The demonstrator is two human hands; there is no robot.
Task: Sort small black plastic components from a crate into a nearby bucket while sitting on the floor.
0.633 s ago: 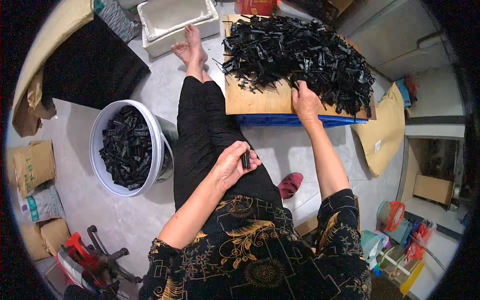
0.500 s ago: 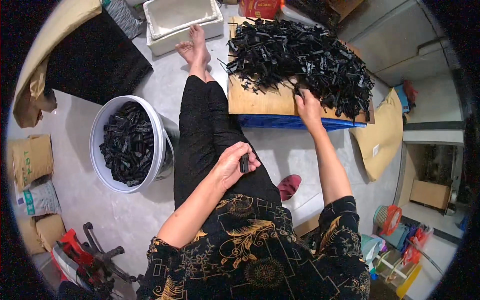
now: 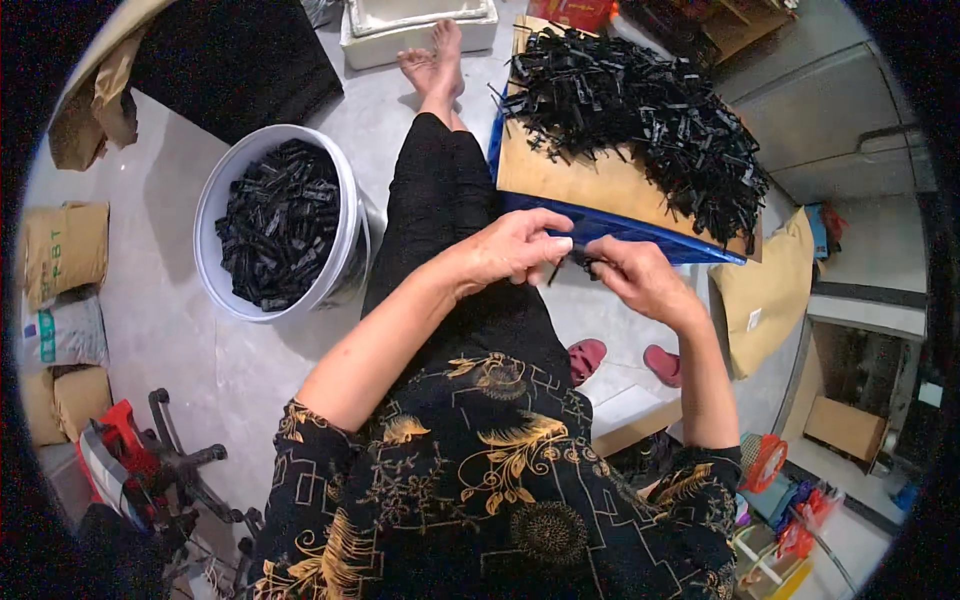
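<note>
Above my lap, close to the near edge of the board, my two hands meet at small black plastic parts. My right hand [image 3: 645,280] is closed, its thumb and fingers pinching a black plastic part [image 3: 582,262]. My left hand [image 3: 518,248] is bent with thumb and fingertips together at the same spot. A thin dark piece sticks out below its fingertips, and its palm is hidden. Beyond them a large heap of black plastic parts [image 3: 630,110] covers much of a wooden board [image 3: 560,185]. More black pieces [image 3: 280,225] fill a white bucket [image 3: 205,240] left of my legs.
The board rests on a blue crate [image 3: 620,228]. A white foam box [image 3: 420,40] stands beyond my bare feet. On the right lie a tan sack [image 3: 765,300] and red slippers [image 3: 662,365]. At lower left is a chair base [image 3: 185,460].
My right hand has come back from the heap with a black part, toward my lap. My left hand has moved forward and right to meet it. The view has shifted.
</note>
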